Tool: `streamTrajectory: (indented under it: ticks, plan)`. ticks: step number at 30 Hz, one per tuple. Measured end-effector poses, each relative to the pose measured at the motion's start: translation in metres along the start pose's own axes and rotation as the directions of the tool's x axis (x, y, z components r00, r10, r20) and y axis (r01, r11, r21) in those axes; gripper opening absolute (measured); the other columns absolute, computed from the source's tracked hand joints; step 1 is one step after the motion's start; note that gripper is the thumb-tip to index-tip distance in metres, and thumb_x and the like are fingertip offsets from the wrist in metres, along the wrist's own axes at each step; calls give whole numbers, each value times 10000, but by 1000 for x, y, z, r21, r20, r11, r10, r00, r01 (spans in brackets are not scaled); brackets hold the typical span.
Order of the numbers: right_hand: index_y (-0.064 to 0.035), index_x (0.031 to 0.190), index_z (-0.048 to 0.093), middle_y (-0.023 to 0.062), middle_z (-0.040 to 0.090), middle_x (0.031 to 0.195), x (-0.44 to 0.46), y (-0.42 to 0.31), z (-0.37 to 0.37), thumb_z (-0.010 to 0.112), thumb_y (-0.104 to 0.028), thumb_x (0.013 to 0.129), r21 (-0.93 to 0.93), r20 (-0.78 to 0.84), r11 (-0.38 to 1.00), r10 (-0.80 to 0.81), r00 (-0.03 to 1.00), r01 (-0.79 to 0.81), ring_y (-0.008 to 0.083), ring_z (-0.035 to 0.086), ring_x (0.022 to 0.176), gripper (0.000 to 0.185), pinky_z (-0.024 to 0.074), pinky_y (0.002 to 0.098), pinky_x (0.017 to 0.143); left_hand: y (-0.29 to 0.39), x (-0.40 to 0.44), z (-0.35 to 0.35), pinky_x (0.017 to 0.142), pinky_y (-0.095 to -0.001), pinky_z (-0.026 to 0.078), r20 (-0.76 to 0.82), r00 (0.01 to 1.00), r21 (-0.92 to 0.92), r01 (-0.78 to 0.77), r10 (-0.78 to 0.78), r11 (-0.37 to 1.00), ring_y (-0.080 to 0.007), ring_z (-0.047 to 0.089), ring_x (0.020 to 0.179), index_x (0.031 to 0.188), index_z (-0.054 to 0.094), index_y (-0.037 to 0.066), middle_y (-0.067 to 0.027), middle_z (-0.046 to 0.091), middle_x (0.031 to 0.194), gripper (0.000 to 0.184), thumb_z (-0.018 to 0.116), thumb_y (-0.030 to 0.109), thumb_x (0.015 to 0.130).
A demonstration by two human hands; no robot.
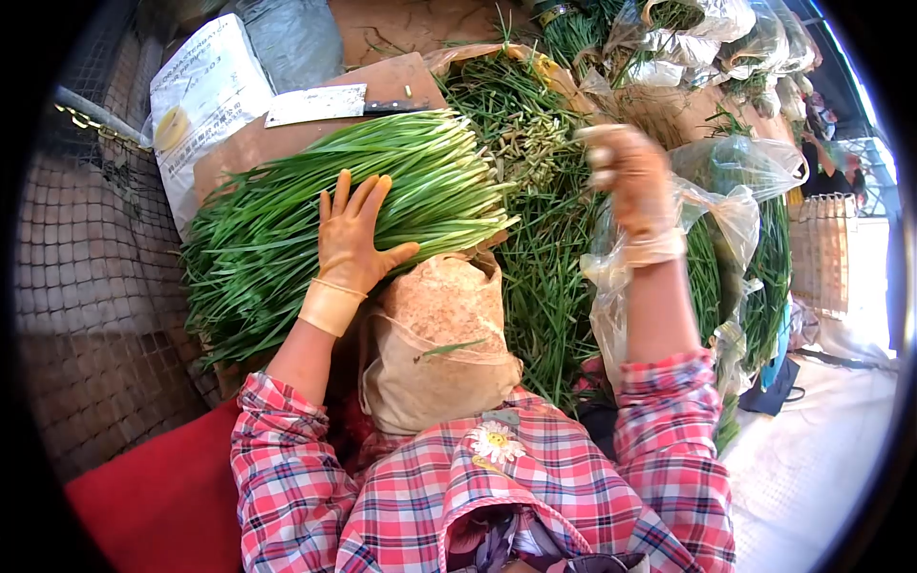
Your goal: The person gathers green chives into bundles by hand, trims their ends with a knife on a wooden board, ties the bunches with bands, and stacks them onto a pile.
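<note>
A large bundle of long green chives lies across a brown board, its pale cut ends toward the right. My left hand, in a tan rubber glove, rests on the bundle with fingers spread. To the right of the bundle, my right hand, gloved too, is raised over loose trimmings. Motion smears its fingers, so I cannot make out whether they hold anything. A cleaver with a dark handle lies at the board's far edge, above the chives.
Chive trimmings are heaped right of the board. Clear plastic bags of greens stand at the right, with more bagged greens behind. A printed white sack lies at the left. A beige cloth bundle sits before my torso.
</note>
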State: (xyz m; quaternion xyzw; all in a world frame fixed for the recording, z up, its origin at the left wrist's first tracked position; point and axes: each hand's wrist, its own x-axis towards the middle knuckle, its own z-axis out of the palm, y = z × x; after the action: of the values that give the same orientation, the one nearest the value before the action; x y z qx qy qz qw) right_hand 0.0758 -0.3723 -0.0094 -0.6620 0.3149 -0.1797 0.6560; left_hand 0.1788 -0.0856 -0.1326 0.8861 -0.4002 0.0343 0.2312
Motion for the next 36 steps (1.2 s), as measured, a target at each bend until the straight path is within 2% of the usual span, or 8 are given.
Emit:
streamTrajectory:
  ticks: [9,12,14,17,24,27,31,36]
  plan:
    - [-68,819,635,17,568,670,-39,-83,-158,562,-234,890,-901,-299,433,-647,701,15,94,490,552,195,391,229,464,-2,1,2,1053,-546,206,-1,1000,-25,21,-21,999,-361,281,1306,1294,443,94,-93,465,1310,867,760,485,588]
    - [-98,801,611,12,557,611,-87,11,-135,580,-131,771,-546,226,-837,-105,968,37,113,550,543,55,413,274,442,-2,1,3,1053,-547,205,3,1000,-32,21,-21,999,-362,282,1305,1292,445,89,-97,463,1312,865,759,484,589]
    - [-100,779,664,79,641,694,-149,75,-97,531,-139,742,-696,304,-365,629,715,618,241,628,602,144,480,381,513,-2,2,1,1053,-547,206,20,1000,-29,21,-20,999,-365,283,1303,1290,445,86,-100,464,1309,861,753,491,596]
    - [-105,902,710,120,677,966,-258,207,-136,514,-201,814,-751,257,78,949,182,656,250,654,899,235,514,416,703,-3,4,0,1050,-550,211,28,1000,-3,8,-8,1000,-372,285,1303,1288,444,78,-108,464,1310,852,739,510,615]
    - [-67,929,689,149,672,862,-171,204,-103,551,-365,808,-912,230,9,839,494,410,287,658,790,350,523,395,682,-1,6,1,1034,-565,231,42,999,20,6,-7,1000,-388,289,1301,1280,452,72,-122,466,1314,845,709,554,635]
    - [-34,973,639,76,656,753,-84,114,-44,618,-382,844,-421,234,841,463,855,-340,112,606,648,372,503,259,617,-2,5,0,1033,-565,231,39,999,37,-2,0,999,-391,290,1299,1277,457,71,-127,466,1313,838,710,550,638]
    - [-53,1052,649,123,660,848,2,97,13,683,-409,764,-571,196,778,-182,963,264,228,628,788,459,483,330,765,0,5,2,1033,-564,229,26,1000,47,-10,9,999,-395,291,1298,1278,457,68,-127,468,1308,835,709,547,642]
    - [-77,983,671,122,663,880,35,131,47,644,-357,784,-549,298,835,153,942,38,248,627,841,345,475,361,789,-2,6,3,1033,-559,229,31,999,59,-10,8,998,-397,297,1294,1278,455,64,-128,470,1303,832,705,547,648]
